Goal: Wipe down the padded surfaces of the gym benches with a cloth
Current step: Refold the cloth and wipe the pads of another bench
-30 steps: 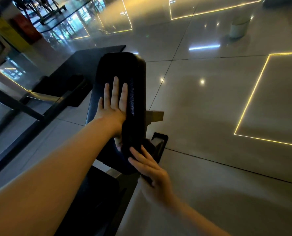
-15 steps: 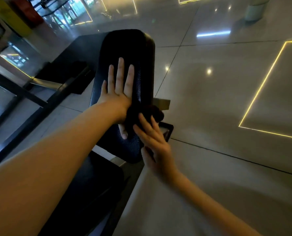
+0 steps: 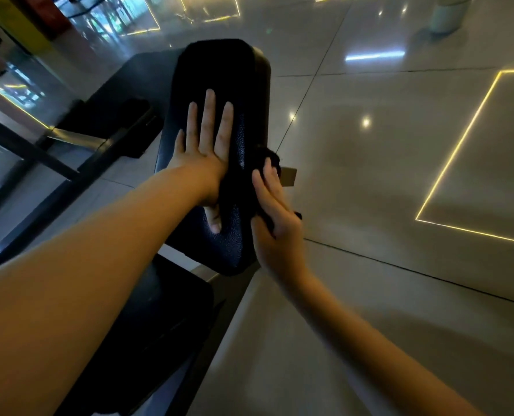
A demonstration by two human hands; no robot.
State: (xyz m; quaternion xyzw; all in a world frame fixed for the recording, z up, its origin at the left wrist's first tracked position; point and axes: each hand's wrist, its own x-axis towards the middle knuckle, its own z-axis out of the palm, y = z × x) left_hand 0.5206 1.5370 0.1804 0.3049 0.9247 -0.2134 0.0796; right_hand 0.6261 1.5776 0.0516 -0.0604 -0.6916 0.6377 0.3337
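Observation:
The black padded backrest point(image 3: 219, 64) of a gym bench slopes away from me at centre. My left hand point(image 3: 204, 145) lies flat on its face, fingers straight and slightly spread. My right hand point(image 3: 276, 223) presses a dark cloth point(image 3: 267, 157) against the backrest's right edge with straight fingers; its thumb is hidden. The cloth bunches out above the fingertips. The bench's black seat pad point(image 3: 165, 310) lies below, under my left forearm.
A dark metal frame point(image 3: 39, 157) and a black floor mat point(image 3: 123, 94) lie to the left of the bench. A metal bracket point(image 3: 288, 177) sticks out behind the backrest. Glossy tiled floor with yellow light strips point(image 3: 459, 145) spreads to the right; a pale bin point(image 3: 450, 13) stands far off.
My right hand has slid the cloth up along the backrest's right edge, from near its lower end to about mid-height. My left hand stays flat on the pad.

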